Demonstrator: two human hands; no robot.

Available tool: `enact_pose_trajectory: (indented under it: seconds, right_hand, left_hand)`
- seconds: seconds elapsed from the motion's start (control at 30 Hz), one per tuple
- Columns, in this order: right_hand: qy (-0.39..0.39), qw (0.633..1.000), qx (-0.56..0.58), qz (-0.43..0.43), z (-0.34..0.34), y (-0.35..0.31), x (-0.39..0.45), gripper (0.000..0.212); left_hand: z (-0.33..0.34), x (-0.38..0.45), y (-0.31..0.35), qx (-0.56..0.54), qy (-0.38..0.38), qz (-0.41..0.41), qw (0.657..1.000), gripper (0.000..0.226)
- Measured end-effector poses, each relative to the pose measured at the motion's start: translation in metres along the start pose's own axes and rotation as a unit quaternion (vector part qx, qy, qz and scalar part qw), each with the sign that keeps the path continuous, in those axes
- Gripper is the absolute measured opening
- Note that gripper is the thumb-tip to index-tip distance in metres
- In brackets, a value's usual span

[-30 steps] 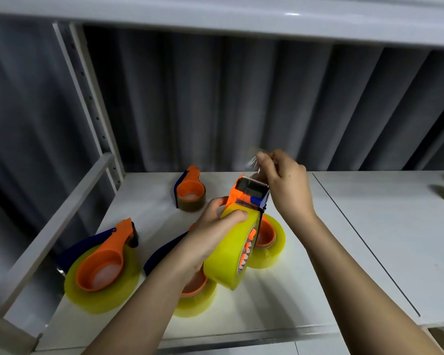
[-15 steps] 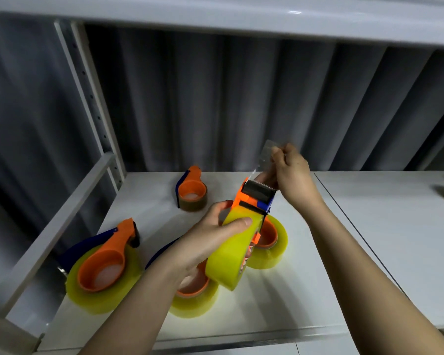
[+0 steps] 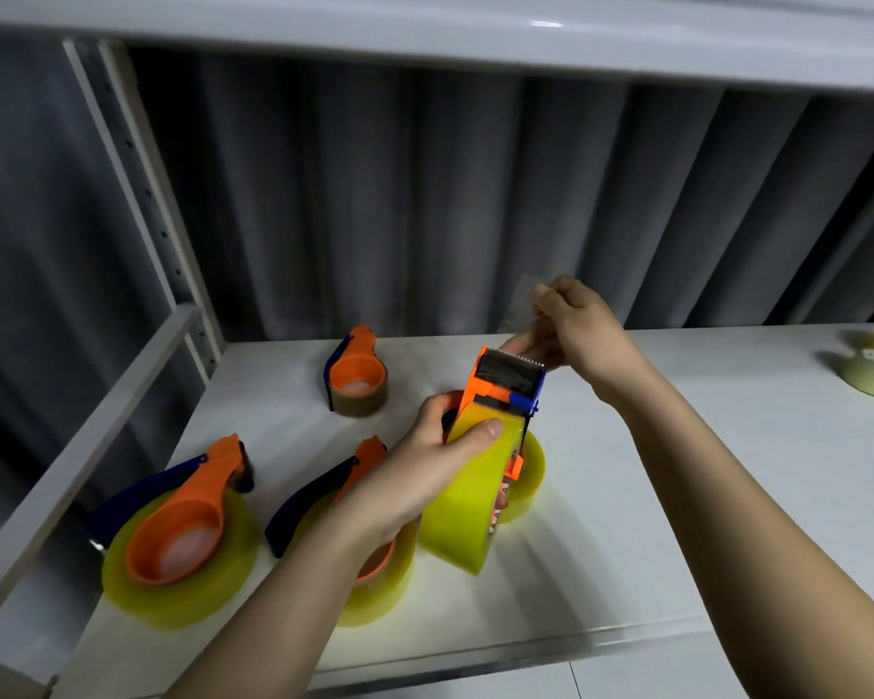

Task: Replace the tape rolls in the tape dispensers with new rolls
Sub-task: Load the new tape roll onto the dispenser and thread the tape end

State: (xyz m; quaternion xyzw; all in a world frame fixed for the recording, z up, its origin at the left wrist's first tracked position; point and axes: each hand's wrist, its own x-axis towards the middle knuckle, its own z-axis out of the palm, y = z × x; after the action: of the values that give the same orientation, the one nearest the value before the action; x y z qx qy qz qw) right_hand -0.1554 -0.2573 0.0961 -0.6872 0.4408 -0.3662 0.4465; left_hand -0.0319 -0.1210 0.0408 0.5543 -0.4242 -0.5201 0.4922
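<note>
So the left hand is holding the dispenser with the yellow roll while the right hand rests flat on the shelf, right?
Not quite. In the head view the right hand pinches the clear tape end above the dispenser; the left hand does hold it.

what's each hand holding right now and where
Left hand grips the tape dispenser around its yellow roll; right hand pinches the clear tape end above the cutter.

An orange-and-blue tape dispenser (image 3: 506, 383) loaded with a yellow roll (image 3: 468, 502) is held tilted above the shelf, clear tape end (image 3: 522, 302) pulled up past its serrated blade. Three more loaded dispensers (image 3: 180, 529) lie flat on the shelf, plus one with a brown roll (image 3: 357, 378).
</note>
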Motion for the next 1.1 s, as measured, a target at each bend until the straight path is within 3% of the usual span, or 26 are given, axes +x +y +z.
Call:
enact_pose_trajectory:
  seconds: [0.17,0.33,0.43,0.73,0.83,0.9,1.0,1.1]
  right_hand:
    - [0.019,0.999,0.024,0.024,-0.023,0.001,-0.005,0.025]
    - [0.011,0.999,0.020,0.037,-0.054,0.003,-0.018,0.024]
    - [0.016,0.999,0.014,0.032,-0.075,0.006,-0.027,0.025]
    - [-0.001,0.999,-0.007,0.033,-0.103,0.046,-0.038,0.026]
    - [-0.024,0.999,-0.023,0.042,-0.105,0.059,-0.034,0.025]
    - [-0.041,0.998,-0.012,0.050,-0.105,0.064,-0.032,0.025]
    - [-0.057,0.996,0.018,0.061,-0.103,0.069,-0.031,0.024]
    - [-0.069,0.996,0.018,0.058,-0.102,0.070,-0.025,0.024]
  left_hand:
    - [0.015,0.001,0.011,0.006,-0.065,-0.004,0.998,0.047]
    - [0.045,0.005,0.009,-0.012,-0.091,-0.001,0.996,0.030]
    - [0.069,0.005,0.007,-0.028,-0.101,-0.009,0.994,0.036]
    - [0.121,0.025,-0.033,-0.071,-0.022,-0.042,0.996,0.051]
    - [0.126,0.031,-0.044,-0.057,-0.030,-0.056,0.996,0.046]
    - [0.126,0.032,-0.046,-0.025,-0.040,-0.058,0.997,0.045]
    - [0.115,0.034,-0.041,0.117,-0.040,-0.069,0.990,0.054]
    - [0.106,0.044,-0.028,0.277,0.064,-0.009,0.959,0.059]
